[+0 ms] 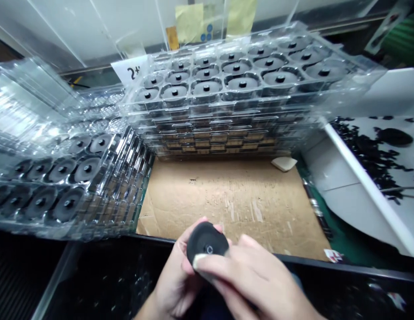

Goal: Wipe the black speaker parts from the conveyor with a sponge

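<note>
My left hand (178, 271) is wrapped round a black round disc-shaped part (204, 242), its face turned up, with a small ring-like hub near the middle. My right hand (250, 275) is closed over the disc's near side. Between its fingertips a small pale pad (199, 258) shows in part, pressed to the disc's face near the rim. My right fingers hide the rest of the pad and the disc's lower right edge. Both hands are just in front of a cardboard sheet (213, 191).
Stacked clear plastic trays (223, 109) of similar black discs stand behind the cardboard; another stack (116, 191) is at left. A pale wedge-shaped pad (284, 163) lies on the cardboard. At right, a white bin (363, 182) holds small black pieces; a dark pen-like tool (316, 209) lies beside it.
</note>
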